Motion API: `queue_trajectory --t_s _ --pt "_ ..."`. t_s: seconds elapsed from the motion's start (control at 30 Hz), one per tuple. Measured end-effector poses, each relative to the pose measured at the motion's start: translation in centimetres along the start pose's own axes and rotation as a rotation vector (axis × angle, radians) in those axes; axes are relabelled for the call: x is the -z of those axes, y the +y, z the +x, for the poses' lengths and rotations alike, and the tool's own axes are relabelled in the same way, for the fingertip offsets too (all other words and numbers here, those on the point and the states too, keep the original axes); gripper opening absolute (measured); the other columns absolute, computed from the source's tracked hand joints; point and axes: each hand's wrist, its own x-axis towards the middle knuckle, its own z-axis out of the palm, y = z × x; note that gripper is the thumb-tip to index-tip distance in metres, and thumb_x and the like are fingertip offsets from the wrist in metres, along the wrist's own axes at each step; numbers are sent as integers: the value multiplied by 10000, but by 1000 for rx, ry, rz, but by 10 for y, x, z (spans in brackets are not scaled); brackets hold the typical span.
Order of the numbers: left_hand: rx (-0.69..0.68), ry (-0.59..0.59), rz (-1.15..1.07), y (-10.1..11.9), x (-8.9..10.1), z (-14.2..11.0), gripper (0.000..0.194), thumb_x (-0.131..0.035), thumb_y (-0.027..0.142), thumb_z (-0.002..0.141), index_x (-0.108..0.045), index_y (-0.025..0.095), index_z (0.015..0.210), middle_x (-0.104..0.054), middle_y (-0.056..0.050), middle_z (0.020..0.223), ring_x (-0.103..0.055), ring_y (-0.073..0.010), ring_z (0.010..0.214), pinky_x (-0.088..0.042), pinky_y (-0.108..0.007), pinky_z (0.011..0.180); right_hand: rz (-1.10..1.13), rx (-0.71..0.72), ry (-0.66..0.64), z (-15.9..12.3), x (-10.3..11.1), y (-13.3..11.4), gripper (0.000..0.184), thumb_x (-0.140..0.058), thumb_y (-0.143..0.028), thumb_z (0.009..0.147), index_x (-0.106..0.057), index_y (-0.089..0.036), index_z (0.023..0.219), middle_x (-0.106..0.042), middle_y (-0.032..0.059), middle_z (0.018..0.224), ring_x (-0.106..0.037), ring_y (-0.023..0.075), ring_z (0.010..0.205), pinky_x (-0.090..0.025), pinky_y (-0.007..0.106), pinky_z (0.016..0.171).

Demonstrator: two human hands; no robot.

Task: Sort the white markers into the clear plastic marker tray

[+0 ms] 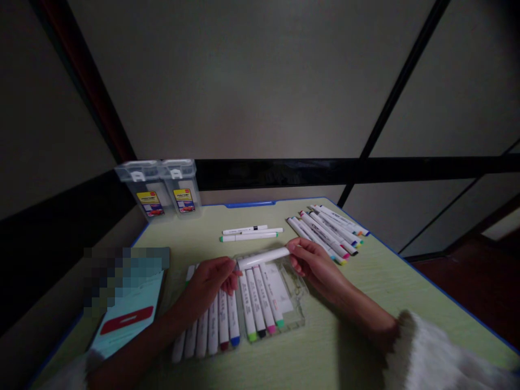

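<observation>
A white marker (263,258) is held level between my two hands, above an open clear plastic case (298,319). My left hand (213,279) pinches its left end, and my right hand (311,262) grips the right end with thumb and fingers. Under them, several white markers (260,300) with coloured ends lie side by side in the case. The left part of that row is partly covered by my left hand and forearm. A white paper insert (280,287) shows at the right side of the case.
Several loose markers (329,233) lie in a pile at the back right. A few white pens (249,234) lie behind the case. Two clear lidded boxes (168,189) stand at the back left. A phone with a lit screen (134,309) lies at left on the pale table (365,319).
</observation>
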Motion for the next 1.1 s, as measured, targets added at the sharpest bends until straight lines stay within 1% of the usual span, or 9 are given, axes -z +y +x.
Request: queue_trajectory --t_s 0.13,0.33,0.5,0.63,0.73,0.87,1.0,1.1 --pt "15 1 -10 -4 0 0 396 -403 475 740 -488 173 499 -469 28 438 -450 -111 451 -390 -235 509 0 3 -8 0 0 1 215 -637 -327 651 -518 -155 603 -466 -51 434 -356 43 368 -233 181 369" --pt "35 30 0 -3 0 0 387 -414 473 727 -528 162 528 -494 20 441 -459 -112 448 -381 -229 483 -6 7 -12 0 1 2 210 -629 -324 662 -520 -154 606 -461 -49 438 -354 42 371 -236 179 369" --pt "28 12 -21 -2 -1 2 379 -427 474 715 -520 164 516 -498 20 443 -455 -109 442 -379 -230 481 -20 7 -11 0 -1 1 200 -619 -310 674 -513 -154 608 -461 -48 444 -360 42 377 -246 173 371" --pt "41 39 -38 -1 -1 2 375 -424 470 720 -515 166 521 -498 20 443 -469 -114 462 -384 -233 494 -37 10 -8 -2 -2 0 204 -609 -305 688 -503 -153 602 -456 -49 442 -359 40 381 -245 168 370" --pt "72 69 -53 -1 -1 1 383 -416 479 723 -518 159 538 -486 27 422 -444 -102 424 -367 -226 465 -40 13 -22 -3 -2 0 193 -594 -301 704 -503 -153 619 -454 -51 445 -359 38 380 -242 164 369" --pt "91 64 -73 -4 0 1 393 -422 491 714 -516 152 540 -469 37 406 -411 -85 382 -342 -216 431 -31 20 -27 -3 -2 2 184 -593 -298 705 -502 -154 635 -458 -55 449 -360 35 377 -241 160 366" --pt "77 62 -62 -6 0 1 365 -421 461 712 -522 148 555 -481 34 418 -420 -88 398 -349 -214 441 -32 21 -12 -3 -2 3 194 -598 -308 698 -497 -154 637 -456 -60 445 -358 32 372 -237 155 361" --pt "62 37 -47 -4 0 2 325 -411 418 718 -525 149 578 -484 38 434 -422 -90 412 -349 -214 452 -32 22 -8 -2 -1 4 190 -601 -309 696 -498 -156 648 -446 -65 434 -342 30 361 -223 154 351"
